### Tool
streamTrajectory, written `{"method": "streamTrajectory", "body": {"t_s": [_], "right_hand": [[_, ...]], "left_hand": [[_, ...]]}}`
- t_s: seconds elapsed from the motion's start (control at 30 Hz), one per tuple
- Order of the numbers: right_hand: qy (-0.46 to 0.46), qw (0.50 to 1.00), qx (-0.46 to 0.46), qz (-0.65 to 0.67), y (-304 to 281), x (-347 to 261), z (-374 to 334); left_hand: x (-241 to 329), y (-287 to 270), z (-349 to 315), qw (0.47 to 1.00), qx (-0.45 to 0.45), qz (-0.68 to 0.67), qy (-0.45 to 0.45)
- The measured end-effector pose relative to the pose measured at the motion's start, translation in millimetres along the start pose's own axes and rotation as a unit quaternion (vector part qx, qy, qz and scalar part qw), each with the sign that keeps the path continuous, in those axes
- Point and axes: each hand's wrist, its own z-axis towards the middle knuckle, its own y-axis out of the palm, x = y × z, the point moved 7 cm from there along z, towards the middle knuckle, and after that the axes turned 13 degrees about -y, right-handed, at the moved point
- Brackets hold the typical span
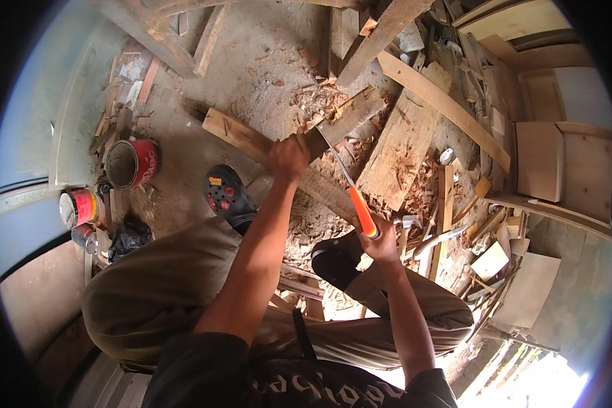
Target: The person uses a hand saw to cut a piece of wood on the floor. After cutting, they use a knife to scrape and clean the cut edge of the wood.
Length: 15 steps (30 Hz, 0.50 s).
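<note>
In the head view, dusty floor (251, 75) spreads beyond the work, bounded by a red paint can (146, 160) on the left and a wide plank (404, 146) on the right. A short board (353, 115) crosses a long board (234, 134); the left hand (289, 158) closes over the short board's near end, fingertips hidden. The right hand (381, 241) grips an orange-handled tool (362, 207), its metal end against the short board.

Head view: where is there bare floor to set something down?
Mostly bare floor: between the red bucket and charm-studded shoe; beyond the plank by the left hand. Crowded: right of the right hand, with wood scraps.
</note>
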Motion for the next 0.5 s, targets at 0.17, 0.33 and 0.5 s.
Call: {"method": "streamTrajectory", "body": {"t_s": [0.17,0.33,0.5], "right_hand": [[0.029,0.999,-0.008,-0.011,-3,17,-1],[0.046,0.989,-0.093,-0.110,-11,-133,82],[0.093,0.989,-0.059,-0.097,-14,-140,94]], "left_hand": [[-1,6,1,0.997,0.058,-0.033,0.030],[-15,1,-1,0.989,0.132,-0.026,0.060],[-7,0,-4,0.995,0.092,-0.041,0.019]]}}
